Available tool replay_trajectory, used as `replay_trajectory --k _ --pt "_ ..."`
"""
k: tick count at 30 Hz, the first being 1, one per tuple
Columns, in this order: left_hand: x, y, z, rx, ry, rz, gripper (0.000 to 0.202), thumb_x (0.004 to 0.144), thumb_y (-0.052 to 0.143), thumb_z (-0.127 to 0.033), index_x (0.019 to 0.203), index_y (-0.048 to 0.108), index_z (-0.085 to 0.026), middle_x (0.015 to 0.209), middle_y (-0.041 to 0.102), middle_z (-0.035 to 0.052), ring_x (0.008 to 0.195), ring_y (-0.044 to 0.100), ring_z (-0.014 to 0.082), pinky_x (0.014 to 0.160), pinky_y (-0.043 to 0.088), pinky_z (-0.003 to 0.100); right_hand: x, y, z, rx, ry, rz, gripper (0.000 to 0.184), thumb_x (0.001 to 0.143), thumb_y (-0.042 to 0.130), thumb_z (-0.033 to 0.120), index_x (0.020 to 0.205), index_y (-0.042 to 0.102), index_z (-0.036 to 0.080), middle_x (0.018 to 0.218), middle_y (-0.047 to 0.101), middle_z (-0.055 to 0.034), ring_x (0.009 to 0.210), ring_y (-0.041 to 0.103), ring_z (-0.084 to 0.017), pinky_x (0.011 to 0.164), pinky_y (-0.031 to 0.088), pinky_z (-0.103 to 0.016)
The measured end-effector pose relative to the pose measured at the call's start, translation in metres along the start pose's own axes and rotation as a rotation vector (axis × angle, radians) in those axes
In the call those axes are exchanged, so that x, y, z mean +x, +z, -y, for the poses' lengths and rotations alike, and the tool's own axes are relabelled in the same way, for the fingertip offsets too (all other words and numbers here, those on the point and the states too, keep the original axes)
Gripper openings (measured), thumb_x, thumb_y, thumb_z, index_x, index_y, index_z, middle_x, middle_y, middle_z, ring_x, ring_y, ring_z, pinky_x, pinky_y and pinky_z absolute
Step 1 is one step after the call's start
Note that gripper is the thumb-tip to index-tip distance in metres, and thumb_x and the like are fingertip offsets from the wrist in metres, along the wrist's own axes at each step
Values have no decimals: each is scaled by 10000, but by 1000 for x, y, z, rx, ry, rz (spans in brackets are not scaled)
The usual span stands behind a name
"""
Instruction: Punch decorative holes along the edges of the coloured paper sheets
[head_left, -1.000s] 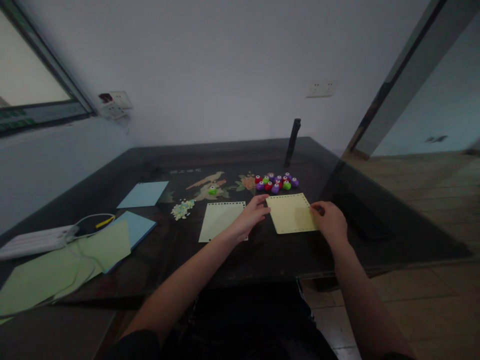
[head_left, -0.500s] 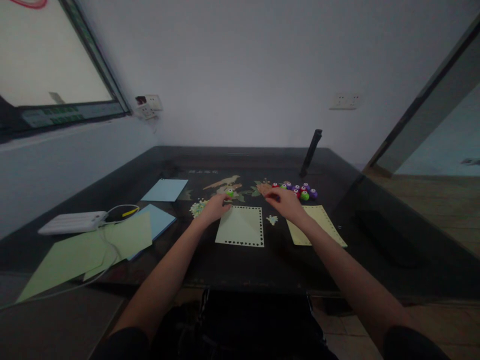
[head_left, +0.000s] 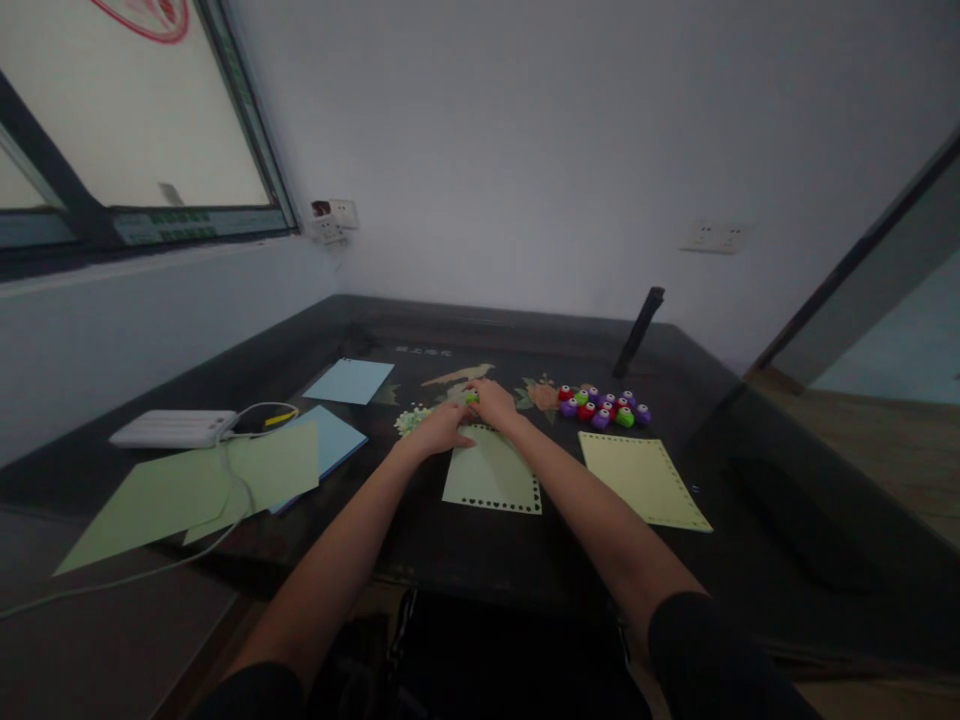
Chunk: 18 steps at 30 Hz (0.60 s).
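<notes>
My left hand (head_left: 442, 428) rests on the far left corner of a pale green sheet (head_left: 491, 480) whose near edge is punched with small hearts. My right hand (head_left: 495, 400) is curled over a small green punch (head_left: 471, 397) just beyond the sheet. A pile of paper bits (head_left: 411, 419) lies left of my left hand. A yellow sheet (head_left: 641, 478) with punched edges lies to the right, untouched. Several small punches (head_left: 604, 407) in red, purple and green are clustered behind it.
A dark table (head_left: 750, 470) fills the view. Two blue sheets (head_left: 349, 380), green sheets (head_left: 187, 490), a white power bank (head_left: 174, 428) with its cable and a black upright stand (head_left: 637, 332) are on it. A wall and window are to the left.
My right hand left the yellow sheet and the punch cluster and moved left to the green punch. My left hand shifted onto the green sheet's far corner. The camera turned left.
</notes>
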<state>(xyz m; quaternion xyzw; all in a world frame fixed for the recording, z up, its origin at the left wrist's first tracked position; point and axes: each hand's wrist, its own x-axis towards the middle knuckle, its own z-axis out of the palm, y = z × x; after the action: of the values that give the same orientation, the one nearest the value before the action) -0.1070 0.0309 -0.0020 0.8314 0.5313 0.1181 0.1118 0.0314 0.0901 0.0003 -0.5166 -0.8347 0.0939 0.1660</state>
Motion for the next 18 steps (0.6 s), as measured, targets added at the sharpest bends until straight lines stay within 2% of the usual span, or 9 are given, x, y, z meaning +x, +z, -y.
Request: replay_trajectory --k 5,9,11,14,16,18 --pt "-1 0 0 -20 -23 3 406 677 713 -291 1042 629 -134 1013 617 118 936 605 247 817 453 309 0 7 3 -64 -10 -10 333 825 492 130 1129 601 209 1145 605 -91 1115 520 -215 891 410 -299" --pt "-2 2 0 -13 -63 -8 384 653 727 -291 991 625 -138 1044 587 119 957 593 251 833 447 314 -2 4 -2 -11 -24 6 362 846 473 154 1173 602 244 1164 575 -91 1090 532 -219 887 414 -312" --pt "-2 2 1 -9 -74 -8 374 655 720 -279 989 624 -141 1047 582 120 952 589 251 826 446 321 -3 -1 -8 60 -21 -7 369 863 449 161 1180 610 258 1158 563 -96 1042 555 -208 882 420 -318" --pt "-1 -1 1 -19 -52 11 313 668 690 -244 958 633 -141 996 603 112 914 591 244 788 443 316 -5 -14 -21 198 -16 -81 324 831 487 141 1088 666 222 1053 597 -94 983 570 -194 883 430 -322" --pt "-2 -4 2 -51 -28 33 250 678 660 -224 915 639 -147 938 627 94 876 595 234 754 436 307 -10 -25 -34 344 -3 -137 265 788 539 144 1002 688 191 944 627 -76 921 584 -190 855 453 -334" --pt "-2 -8 3 -101 -13 44 201 688 635 -221 881 641 -164 898 648 70 854 595 224 732 424 298 -21 -37 -48 570 41 -150 240 755 579 176 974 678 176 856 638 -49 767 603 -169 761 493 -341"
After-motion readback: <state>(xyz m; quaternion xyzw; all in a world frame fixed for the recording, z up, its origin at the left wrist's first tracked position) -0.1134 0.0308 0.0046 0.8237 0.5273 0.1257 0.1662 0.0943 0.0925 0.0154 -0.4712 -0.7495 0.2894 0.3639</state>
